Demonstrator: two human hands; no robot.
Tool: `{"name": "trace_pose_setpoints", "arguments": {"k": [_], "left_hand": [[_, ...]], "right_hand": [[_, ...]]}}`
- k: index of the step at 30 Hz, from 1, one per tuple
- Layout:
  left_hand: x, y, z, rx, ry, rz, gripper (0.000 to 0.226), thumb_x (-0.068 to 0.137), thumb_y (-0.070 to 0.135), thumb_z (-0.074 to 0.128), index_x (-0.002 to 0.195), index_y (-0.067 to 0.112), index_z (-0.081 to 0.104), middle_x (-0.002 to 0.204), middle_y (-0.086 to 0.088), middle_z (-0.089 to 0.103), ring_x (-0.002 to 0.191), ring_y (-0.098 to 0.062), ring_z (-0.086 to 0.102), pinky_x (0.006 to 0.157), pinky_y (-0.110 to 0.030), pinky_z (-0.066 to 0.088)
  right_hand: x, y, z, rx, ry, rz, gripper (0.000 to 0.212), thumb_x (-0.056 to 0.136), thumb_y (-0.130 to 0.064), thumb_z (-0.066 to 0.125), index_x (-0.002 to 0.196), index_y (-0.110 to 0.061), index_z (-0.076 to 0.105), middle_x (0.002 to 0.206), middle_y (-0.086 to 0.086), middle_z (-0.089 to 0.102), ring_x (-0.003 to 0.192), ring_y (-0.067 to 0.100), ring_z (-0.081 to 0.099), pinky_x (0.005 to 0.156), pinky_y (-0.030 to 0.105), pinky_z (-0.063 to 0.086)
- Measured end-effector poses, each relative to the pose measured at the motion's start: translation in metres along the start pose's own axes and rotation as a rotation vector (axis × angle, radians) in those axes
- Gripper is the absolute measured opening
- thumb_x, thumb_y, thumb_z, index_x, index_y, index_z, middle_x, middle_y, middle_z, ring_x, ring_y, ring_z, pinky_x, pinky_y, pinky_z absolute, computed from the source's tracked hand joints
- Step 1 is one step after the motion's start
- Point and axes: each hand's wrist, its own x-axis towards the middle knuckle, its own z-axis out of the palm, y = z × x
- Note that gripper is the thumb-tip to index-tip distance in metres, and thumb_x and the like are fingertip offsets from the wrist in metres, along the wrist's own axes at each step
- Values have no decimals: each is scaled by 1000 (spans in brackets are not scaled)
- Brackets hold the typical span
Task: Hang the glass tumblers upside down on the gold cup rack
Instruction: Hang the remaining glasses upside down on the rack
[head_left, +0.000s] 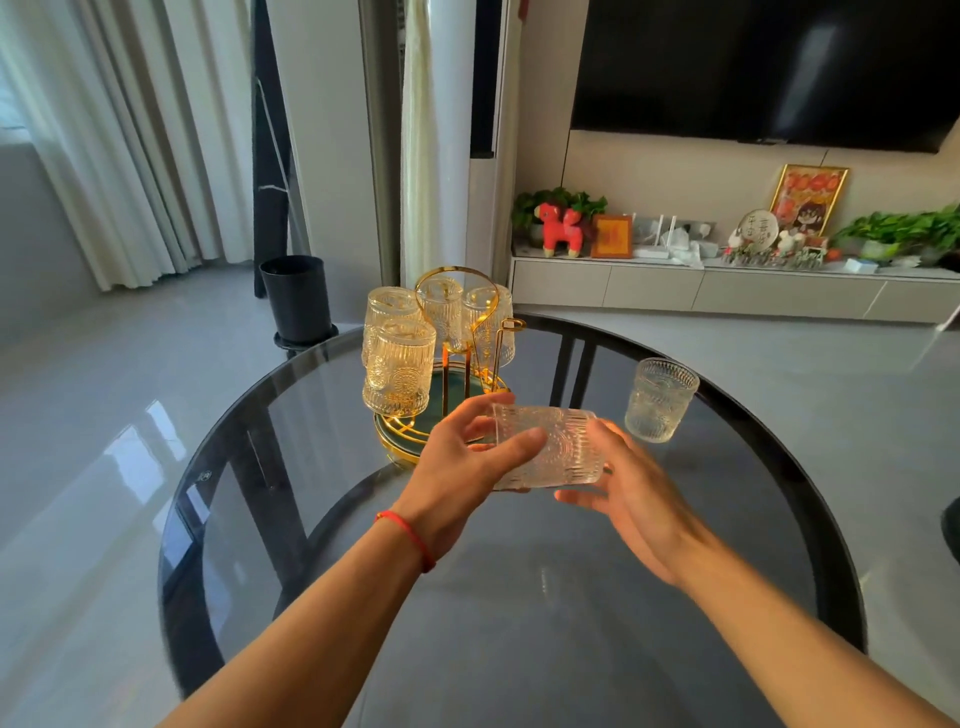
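The gold cup rack (503, 332) stands on a round green-and-gold base (400, 441) at the far side of the table. Several embossed glass tumblers (399, 366) hang upside down on its pegs; one front right peg is bare. Just in front of the rack, a glass tumbler (558, 449) lies on its side in the air between both hands. My left hand (462, 467) grips its left end, thumb across the front. My right hand (631, 499) supports its right end from below. Another tumbler (658, 399) stands upright on the table to the right.
The round smoked-glass table (519, 597) has a dark rim and shows the floor through it. A black bin (297, 296) stands on the floor behind the table. A low TV cabinet (727, 286) with ornaments and plants runs along the far wall.
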Motion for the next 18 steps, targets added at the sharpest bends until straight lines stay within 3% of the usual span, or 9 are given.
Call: {"name": "trace_pose_setpoints", "arguments": {"k": [4, 7, 10, 11, 13, 15, 18], "left_hand": [[2, 3, -1, 59, 18, 51, 71, 68, 42, 84, 132, 29, 57, 129, -7, 60, 111, -28, 66, 84, -47, 61], [7, 3, 0, 213, 25, 92, 72, 76, 54, 73, 138, 26, 50, 128, 2, 60, 109, -17, 66, 84, -36, 61], [10, -7, -4, 582, 105, 177, 49, 97, 54, 49, 109, 8, 59, 115, -5, 64, 102, -19, 60, 94, -50, 54], [12, -13, -8, 756, 128, 213, 45, 100, 48, 46, 110, 7, 61, 118, -10, 64, 107, -24, 58, 98, -52, 50], [13, -28, -18, 1132, 80, 226, 50, 96, 41, 53, 138, 13, 52, 145, -7, 51, 134, -26, 43, 112, -49, 38], [14, -44, -29, 1378, -4, 206, 69, 92, 43, 57, 152, 21, 32, 163, -1, 27, 150, -24, 18, 120, -58, 18], [14, -68, -39, 1501, -44, 173, 73, 95, 51, 47, 157, 30, 15, 169, 0, 4, 153, -25, -2, 119, -66, 7]], "right_hand": [[1, -8, 12, 174, -13, -24, 40, 108, -36, 44, 137, -14, 59, 130, 12, 70, 119, 32, 68, 98, 50, 57], [7, -13, 22, 116, 140, -88, 39, 108, -36, 45, 138, -15, 59, 133, 12, 68, 123, 28, 65, 101, 47, 56], [23, -29, 23, -152, 376, -226, 55, 100, -49, 53, 150, -25, 46, 148, 1, 56, 133, 16, 56, 111, 48, 48], [30, -38, 21, -221, 433, -275, 62, 96, -52, 56, 151, -26, 46, 150, -2, 55, 135, 14, 54, 112, 48, 46], [46, -60, 19, -284, 515, -354, 65, 85, -56, 64, 145, -32, 54, 142, -11, 60, 129, 5, 57, 108, 42, 50], [62, -79, 19, -407, 556, -438, 64, 79, -57, 71, 138, -35, 61, 129, -19, 65, 112, -5, 61, 100, 30, 54], [84, -94, 26, -513, 512, -460, 63, 80, -50, 78, 137, -34, 59, 130, -8, 68, 116, 12, 64, 100, 39, 54]]}}
